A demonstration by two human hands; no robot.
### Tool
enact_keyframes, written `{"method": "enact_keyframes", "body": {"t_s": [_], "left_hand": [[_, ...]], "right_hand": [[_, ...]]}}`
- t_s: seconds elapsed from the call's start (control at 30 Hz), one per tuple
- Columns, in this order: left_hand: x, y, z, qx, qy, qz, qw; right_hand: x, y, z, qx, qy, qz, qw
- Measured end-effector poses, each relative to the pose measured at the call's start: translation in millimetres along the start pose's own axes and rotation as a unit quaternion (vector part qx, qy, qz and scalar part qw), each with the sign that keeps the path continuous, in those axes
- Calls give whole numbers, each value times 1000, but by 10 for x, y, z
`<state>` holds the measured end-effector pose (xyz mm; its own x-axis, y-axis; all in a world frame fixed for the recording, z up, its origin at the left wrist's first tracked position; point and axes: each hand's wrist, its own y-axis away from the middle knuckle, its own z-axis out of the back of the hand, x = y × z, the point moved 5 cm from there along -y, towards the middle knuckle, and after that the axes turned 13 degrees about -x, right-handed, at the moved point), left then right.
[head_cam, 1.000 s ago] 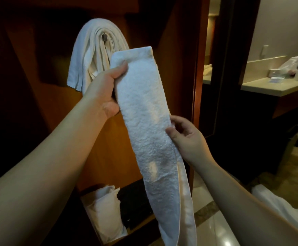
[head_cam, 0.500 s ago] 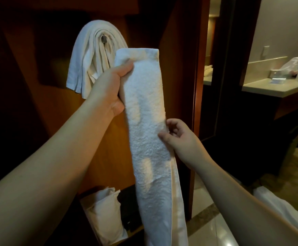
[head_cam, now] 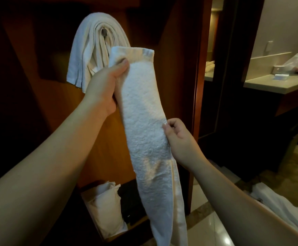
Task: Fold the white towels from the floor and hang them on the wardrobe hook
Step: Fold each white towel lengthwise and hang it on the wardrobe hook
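A white towel (head_cam: 144, 110), folded into a long narrow strip, hangs upright in front of the wardrobe. My left hand (head_cam: 103, 86) grips it near its top end, thumb across the front. My right hand (head_cam: 178, 139) pinches its right edge about halfway down. Behind the strip, other folded white towels (head_cam: 89, 45) drape over the metal wardrobe hook (head_cam: 104, 31) on the wooden back panel. The strip's lower end runs out of view at the bottom.
A white bag (head_cam: 105, 208) sits on the wardrobe's bottom shelf. White cloth (head_cam: 285, 208) lies on the floor at lower right. The wardrobe's right side panel (head_cam: 198, 86) stands close to the towel. A counter (head_cam: 276, 84) with items is at far right.
The towel strip has swung from a slant to nearly upright and shifted a little right. My right hand slid along its right edge and now pinches it.
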<state>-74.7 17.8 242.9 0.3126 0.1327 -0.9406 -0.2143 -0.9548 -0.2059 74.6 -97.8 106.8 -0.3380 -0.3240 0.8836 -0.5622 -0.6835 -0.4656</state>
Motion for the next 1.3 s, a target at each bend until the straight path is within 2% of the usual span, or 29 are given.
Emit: {"method": "enact_keyframes", "body": {"t_s": [0.1,0.37,0.47,0.57,0.63,0.77,0.9,1.0,1.1,1.2,1.3], "left_hand": [[0,-1,-9,7,12,3,1000],[124,-15,-40,-9,30,4,999],[181,-25,-33,-10,21,-1,1000],[208,-27,-24,-7,7,-13,1000],[209,-23,-16,-4,-6,-27,1000],[177,-39,34,-11,-26,-46,999],[143,-66,91,-20,-29,-33,999],[176,-73,92,-22,1,6,1000],[265,-99,39,-14,44,65,997],[374,-168,-20,-26,78,110,990],[446,-241,-84,-43,99,130,986]], "right_hand": [[16,6,-2,-9,-12,6,1000],[-58,14,-32,26,-15,-20,999],[-115,10,-54,48,-14,-25,998],[-210,-9,-96,79,-53,-74,993],[-223,-18,-116,88,-36,-68,993],[-172,-40,-124,68,7,-29,997],[-87,-25,-110,44,-16,-12,999],[-86,-20,-86,-18,-29,3,999],[-64,13,-24,-77,-23,72,994],[13,27,-26,-28,-10,101,994],[-76,-13,-52,53,32,45,997]]}}
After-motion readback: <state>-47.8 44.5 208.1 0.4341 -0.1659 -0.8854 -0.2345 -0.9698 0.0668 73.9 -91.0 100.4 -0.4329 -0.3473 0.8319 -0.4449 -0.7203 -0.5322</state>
